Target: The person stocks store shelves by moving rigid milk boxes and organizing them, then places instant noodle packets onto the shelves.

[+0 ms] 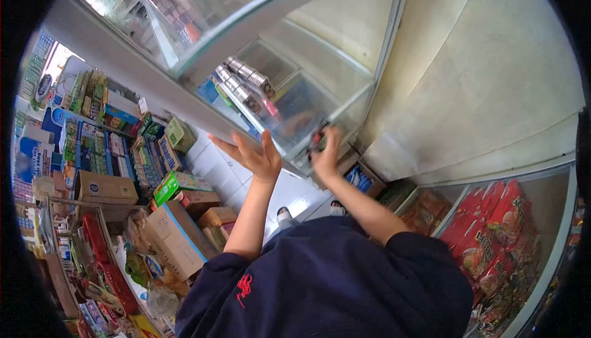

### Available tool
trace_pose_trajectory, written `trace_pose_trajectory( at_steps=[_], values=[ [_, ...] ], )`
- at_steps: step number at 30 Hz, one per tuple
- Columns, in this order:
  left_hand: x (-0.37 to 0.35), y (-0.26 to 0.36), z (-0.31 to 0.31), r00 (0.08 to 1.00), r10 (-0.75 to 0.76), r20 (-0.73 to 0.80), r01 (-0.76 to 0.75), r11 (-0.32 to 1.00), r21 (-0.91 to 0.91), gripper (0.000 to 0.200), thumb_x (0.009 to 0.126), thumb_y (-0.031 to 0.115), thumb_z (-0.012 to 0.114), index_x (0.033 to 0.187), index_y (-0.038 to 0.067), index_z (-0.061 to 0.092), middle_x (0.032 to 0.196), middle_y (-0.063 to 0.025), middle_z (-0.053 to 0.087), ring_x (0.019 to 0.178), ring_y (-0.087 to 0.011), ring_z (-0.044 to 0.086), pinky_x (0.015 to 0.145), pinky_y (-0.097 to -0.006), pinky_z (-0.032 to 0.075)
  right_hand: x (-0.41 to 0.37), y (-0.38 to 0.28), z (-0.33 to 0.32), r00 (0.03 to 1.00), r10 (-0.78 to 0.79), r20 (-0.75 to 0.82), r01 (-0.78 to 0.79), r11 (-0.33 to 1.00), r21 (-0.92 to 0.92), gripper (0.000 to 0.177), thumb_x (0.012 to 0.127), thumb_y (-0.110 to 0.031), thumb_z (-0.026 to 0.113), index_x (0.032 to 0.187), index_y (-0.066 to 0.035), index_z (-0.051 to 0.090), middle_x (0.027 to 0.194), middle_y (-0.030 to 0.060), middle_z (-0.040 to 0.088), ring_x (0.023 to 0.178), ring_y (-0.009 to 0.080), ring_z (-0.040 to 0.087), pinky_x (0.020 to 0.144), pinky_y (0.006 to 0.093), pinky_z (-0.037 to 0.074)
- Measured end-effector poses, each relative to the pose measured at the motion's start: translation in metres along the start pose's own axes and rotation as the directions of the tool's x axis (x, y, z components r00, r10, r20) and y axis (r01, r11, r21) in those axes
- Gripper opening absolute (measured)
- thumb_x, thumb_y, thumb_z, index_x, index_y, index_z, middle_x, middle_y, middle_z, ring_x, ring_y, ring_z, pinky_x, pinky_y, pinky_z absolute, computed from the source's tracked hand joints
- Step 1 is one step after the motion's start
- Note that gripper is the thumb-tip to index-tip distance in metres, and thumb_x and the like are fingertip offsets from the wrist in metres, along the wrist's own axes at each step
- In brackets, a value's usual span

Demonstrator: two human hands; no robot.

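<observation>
My left hand point(255, 156) is raised beside the white frame of a glass display case point(240, 116), its fingers spread and nothing in it. My right hand point(328, 151) is wrapped round a small black and red object point(318, 139), blurred and partly hidden by the fingers, in front of the lower glass. Inside the case, stacks of silvery round tins point(249, 79) lie on a shelf, with a pink item point(271, 108) near them.
Cardboard boxes point(178, 236) and shelves of packed cartons point(104, 150) stand at the left. Red snack packets point(492, 227) fill a glass-fronted bin at the right. A pale wall panel point(486, 79) rises behind it. White floor tiles point(215, 169) show below.
</observation>
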State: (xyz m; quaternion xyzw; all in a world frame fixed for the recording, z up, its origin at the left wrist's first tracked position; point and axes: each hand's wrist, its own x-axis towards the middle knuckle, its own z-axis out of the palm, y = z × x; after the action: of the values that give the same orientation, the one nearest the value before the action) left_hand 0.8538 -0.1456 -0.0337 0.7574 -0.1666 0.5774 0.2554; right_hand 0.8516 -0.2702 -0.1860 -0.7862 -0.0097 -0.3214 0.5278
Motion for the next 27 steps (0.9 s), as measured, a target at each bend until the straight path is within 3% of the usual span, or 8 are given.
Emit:
trace_pose_trajectory(
  at_steps=[5, 9, 13, 19, 21, 22, 25, 27],
  values=[
    [-0.003, 0.003, -0.003, 1.0, -0.017, 0.014, 0.018, 0.999, -0.05, 0.069, 0.08, 0.004, 0.058, 0.136, 0.01, 0.018, 0.14, -0.0271, -0.001, 0.131, -0.0415, 0.003, 0.102, -0.0486, 0.011, -0.047, -0.028, 0.009, 0.945, -0.191, 0.266, 0.172, 0.981, 0.091, 0.052, 0.057, 0.0, 0.064, 0.106, -0.008, 0.047, 0.106, 0.0156, 0.047, 0.102, 0.0384, 0.04, 0.089, 0.0477, 0.031],
    [-0.012, -0.005, -0.011, 0.995, -0.073, 0.075, 0.084, 0.984, -0.16, 0.075, 0.074, 0.001, 0.063, 0.135, 0.016, 0.023, 0.137, -0.0334, 0.002, 0.129, -0.0452, 0.007, 0.102, -0.0496, 0.014, -0.051, -0.036, 0.008, 0.945, -0.173, 0.277, 0.176, 0.984, 0.015, 0.049, 0.057, -0.005, 0.067, 0.102, -0.007, 0.048, 0.106, 0.0143, 0.048, 0.1, 0.0377, 0.043, 0.086, 0.0455, 0.035],
    [-0.014, -0.014, -0.018, 0.99, -0.021, 0.142, 0.074, 0.924, -0.376, 0.075, 0.07, 0.0, 0.065, 0.133, 0.012, 0.027, 0.137, -0.034, 0.002, 0.129, -0.0458, 0.01, 0.101, -0.0493, 0.015, -0.047, -0.04, 0.003, 0.938, -0.137, 0.318, 0.155, 0.988, -0.03, 0.047, 0.057, -0.007, 0.068, 0.1, -0.006, 0.05, 0.106, 0.0139, 0.048, 0.099, 0.037, 0.043, 0.084, 0.0441, 0.038],
    [-0.02, -0.031, -0.027, 0.981, 0.067, 0.18, 0.069, 0.753, -0.654, 0.059, 0.072, 0.003, 0.063, 0.126, 0.003, 0.038, 0.137, -0.0332, 0.006, 0.129, -0.0448, 0.01, 0.103, -0.0451, 0.015, -0.049, -0.055, 0.005, 0.968, 0.005, 0.253, 0.023, 0.994, -0.11, 0.049, 0.053, -0.002, 0.066, 0.099, -0.003, 0.05, 0.107, 0.0151, 0.048, 0.104, 0.0355, 0.044, 0.088, 0.0422, 0.037],
    [-0.029, -0.037, -0.036, 0.938, 0.1, 0.331, 0.174, 0.689, -0.704, 0.059, 0.074, 0.005, 0.062, 0.127, 0.003, 0.038, 0.138, -0.0313, 0.007, 0.129, -0.0453, 0.009, 0.103, -0.0459, 0.015, -0.041, -0.076, -0.003, 0.955, 0.109, 0.275, -0.124, 0.992, 0.038, 0.048, 0.054, 0.0, 0.065, 0.1, -0.003, 0.051, 0.106, 0.0152, 0.049, 0.103, 0.0345, 0.045, 0.088, 0.0396, 0.037],
    [-0.031, -0.043, -0.04, 0.914, 0.203, 0.352, 0.114, 0.702, -0.702, 0.066, 0.074, 0.006, 0.063, 0.131, 0.002, 0.03, 0.138, -0.0325, 0.0, 0.13, -0.0424, 0.009, 0.103, -0.0414, 0.015, -0.041, -0.083, -0.008, 0.961, 0.131, 0.244, -0.14, 0.99, 0.019, 0.049, 0.055, -0.001, 0.067, 0.101, -0.004, 0.052, 0.105, 0.0144, 0.047, 0.103, 0.0329, 0.045, 0.088, 0.0376, 0.037],
    [-0.054, -0.054, -0.051, 0.831, 0.348, 0.433, 0.142, 0.62, -0.771, 0.071, 0.071, 0.008, 0.066, 0.131, 0.005, 0.029, 0.136, -0.0351, 0.007, 0.128, -0.0462, 0.012, 0.102, -0.0484, 0.015, -0.034, -0.111, -0.024, 0.995, 0.006, 0.104, 0.0, 0.998, -0.059, 0.047, 0.055, -0.004, 0.069, 0.099, -0.004, 0.052, 0.105, 0.0109, 0.045, 0.102, 0.0264, 0.044, 0.09, 0.0351, 0.035],
    [-0.061, -0.052, -0.05, 0.787, 0.447, 0.425, 0.197, 0.47, -0.86, 0.075, 0.069, 0.011, 0.068, 0.132, 0.008, 0.026, 0.136, -0.0338, 0.009, 0.127, -0.0473, 0.012, 0.101, -0.0505, 0.014, -0.036, -0.141, -0.035, 0.997, 0.073, 0.003, -0.072, 0.992, -0.1, 0.051, 0.054, -0.005, 0.068, 0.103, -0.005, 0.053, 0.107, 0.0106, 0.042, 0.106, 0.0254, 0.04, 0.094, 0.0353, 0.03]
  ],
)
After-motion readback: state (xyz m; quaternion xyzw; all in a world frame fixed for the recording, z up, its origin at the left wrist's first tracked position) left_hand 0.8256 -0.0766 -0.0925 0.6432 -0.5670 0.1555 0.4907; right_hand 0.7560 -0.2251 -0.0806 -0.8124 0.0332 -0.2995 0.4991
